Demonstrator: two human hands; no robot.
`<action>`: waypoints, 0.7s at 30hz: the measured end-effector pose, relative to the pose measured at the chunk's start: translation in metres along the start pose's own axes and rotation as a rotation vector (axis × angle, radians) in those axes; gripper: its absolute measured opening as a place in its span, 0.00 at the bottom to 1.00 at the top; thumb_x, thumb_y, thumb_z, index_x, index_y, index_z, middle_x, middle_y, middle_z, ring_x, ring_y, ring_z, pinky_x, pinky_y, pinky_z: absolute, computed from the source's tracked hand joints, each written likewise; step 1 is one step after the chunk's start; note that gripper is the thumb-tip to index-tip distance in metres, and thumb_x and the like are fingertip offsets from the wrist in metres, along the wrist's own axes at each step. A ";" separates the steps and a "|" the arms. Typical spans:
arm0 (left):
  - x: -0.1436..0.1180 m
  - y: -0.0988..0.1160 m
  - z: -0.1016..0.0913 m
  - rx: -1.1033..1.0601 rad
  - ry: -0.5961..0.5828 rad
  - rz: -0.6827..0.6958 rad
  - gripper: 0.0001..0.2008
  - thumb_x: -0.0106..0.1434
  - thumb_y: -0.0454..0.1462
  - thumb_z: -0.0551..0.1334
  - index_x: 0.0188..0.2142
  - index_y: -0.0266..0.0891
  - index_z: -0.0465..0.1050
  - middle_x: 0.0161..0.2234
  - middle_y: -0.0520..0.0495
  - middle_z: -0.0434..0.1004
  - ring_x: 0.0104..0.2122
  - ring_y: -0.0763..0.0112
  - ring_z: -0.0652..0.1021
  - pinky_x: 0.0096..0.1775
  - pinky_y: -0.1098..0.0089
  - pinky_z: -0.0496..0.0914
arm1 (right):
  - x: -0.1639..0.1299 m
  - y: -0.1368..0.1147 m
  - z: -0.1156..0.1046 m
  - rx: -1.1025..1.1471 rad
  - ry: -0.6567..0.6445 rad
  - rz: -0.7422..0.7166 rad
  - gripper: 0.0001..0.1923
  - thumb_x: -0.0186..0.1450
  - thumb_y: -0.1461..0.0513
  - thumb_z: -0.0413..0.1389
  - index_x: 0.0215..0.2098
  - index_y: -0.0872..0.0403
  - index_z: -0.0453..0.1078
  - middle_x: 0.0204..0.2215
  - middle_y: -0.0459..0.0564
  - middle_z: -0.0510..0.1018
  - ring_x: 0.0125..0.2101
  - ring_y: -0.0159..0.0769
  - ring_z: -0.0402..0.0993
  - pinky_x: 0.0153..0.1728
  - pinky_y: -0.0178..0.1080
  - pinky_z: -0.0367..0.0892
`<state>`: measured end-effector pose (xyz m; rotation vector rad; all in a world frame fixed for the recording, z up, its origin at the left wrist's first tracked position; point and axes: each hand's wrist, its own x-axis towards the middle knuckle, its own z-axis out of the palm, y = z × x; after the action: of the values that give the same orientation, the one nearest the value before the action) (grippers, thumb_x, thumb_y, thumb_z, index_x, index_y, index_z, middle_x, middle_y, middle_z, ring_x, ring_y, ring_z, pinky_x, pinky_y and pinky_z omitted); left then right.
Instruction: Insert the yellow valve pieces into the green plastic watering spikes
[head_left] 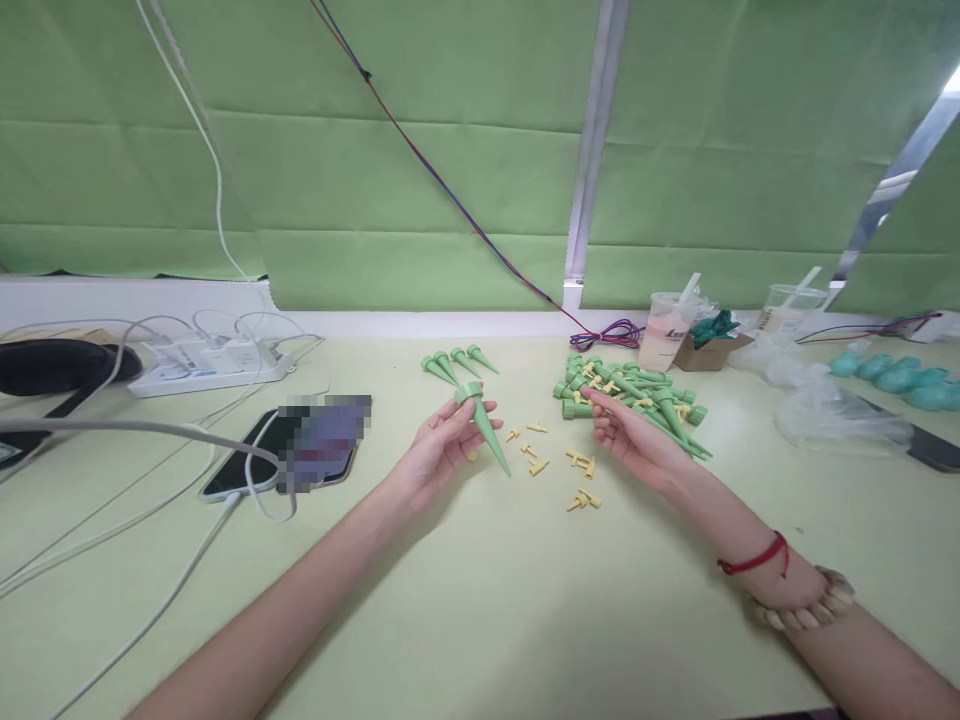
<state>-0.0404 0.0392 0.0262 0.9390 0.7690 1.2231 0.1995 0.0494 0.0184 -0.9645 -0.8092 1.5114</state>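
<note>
My left hand (439, 450) holds a green cone-shaped spike (484, 425) by its round cap, with the tip pointing down to the right. My right hand (634, 440) reaches palm-up to the edge of a pile of green spikes (637, 395) mixed with small yellow pieces; its fingertips touch the pile, and I cannot tell if they pinch anything. Several small yellow valve pieces (559, 462) lie scattered on the table between my hands. Three green spikes (454, 362) lie in a separate group behind my left hand.
A phone (300, 450) with a white cable lies at the left, and a power strip (214, 365) with plugs sits behind it. Two plastic cups (667, 330), a small cardboard box (709, 350), crumpled clear bags (832, 415) and teal parts (900, 380) stand at the back right.
</note>
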 end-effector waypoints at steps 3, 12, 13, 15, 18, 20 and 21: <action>-0.001 0.003 0.001 -0.012 0.008 0.008 0.15 0.56 0.37 0.62 0.44 0.39 0.71 0.41 0.47 0.75 0.36 0.71 0.77 0.39 0.74 0.71 | -0.005 0.000 0.004 -0.043 -0.020 0.018 0.10 0.62 0.65 0.52 0.41 0.53 0.71 0.35 0.46 0.77 0.27 0.22 0.72 0.28 0.23 0.71; -0.003 0.005 0.002 -0.051 0.003 -0.006 0.11 0.57 0.36 0.61 0.41 0.38 0.72 0.39 0.48 0.76 0.34 0.73 0.78 0.40 0.73 0.71 | -0.007 0.000 0.010 -0.034 -0.039 0.087 0.10 0.65 0.66 0.48 0.39 0.58 0.71 0.38 0.54 0.78 0.42 0.31 0.74 0.39 0.29 0.72; -0.003 0.007 0.002 -0.062 0.009 -0.008 0.10 0.58 0.35 0.60 0.40 0.38 0.72 0.38 0.48 0.76 0.33 0.73 0.78 0.40 0.73 0.72 | -0.006 -0.001 0.009 -0.035 -0.049 0.084 0.10 0.65 0.67 0.48 0.38 0.58 0.71 0.39 0.54 0.77 0.42 0.32 0.73 0.40 0.28 0.72; -0.003 0.010 0.004 -0.087 0.031 -0.018 0.08 0.58 0.34 0.59 0.39 0.38 0.73 0.37 0.49 0.77 0.32 0.73 0.78 0.39 0.74 0.72 | -0.006 -0.003 0.006 -0.026 -0.071 0.084 0.11 0.65 0.67 0.47 0.37 0.59 0.71 0.40 0.55 0.77 0.43 0.32 0.73 0.41 0.28 0.72; -0.002 0.016 0.005 -0.129 0.072 -0.021 0.08 0.60 0.33 0.58 0.39 0.37 0.73 0.36 0.49 0.77 0.32 0.74 0.78 0.37 0.75 0.73 | -0.006 -0.009 0.002 -0.003 -0.082 0.076 0.12 0.65 0.68 0.46 0.34 0.59 0.72 0.40 0.55 0.77 0.42 0.32 0.74 0.40 0.27 0.72; -0.001 0.017 0.004 -0.152 0.087 -0.014 0.09 0.60 0.32 0.57 0.40 0.36 0.73 0.36 0.49 0.77 0.32 0.75 0.78 0.37 0.76 0.73 | -0.005 -0.013 0.000 0.013 -0.056 0.056 0.12 0.65 0.67 0.47 0.33 0.58 0.73 0.38 0.53 0.78 0.39 0.30 0.75 0.37 0.25 0.73; 0.000 0.018 0.003 -0.160 0.091 -0.010 0.10 0.60 0.32 0.57 0.40 0.36 0.73 0.36 0.48 0.77 0.32 0.75 0.78 0.37 0.76 0.73 | -0.004 -0.014 0.000 0.023 -0.031 0.048 0.11 0.65 0.67 0.48 0.33 0.58 0.73 0.36 0.51 0.79 0.37 0.28 0.76 0.35 0.23 0.73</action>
<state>-0.0451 0.0398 0.0434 0.7518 0.7346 1.3055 0.2064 0.0473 0.0316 -0.9515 -0.7936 1.5772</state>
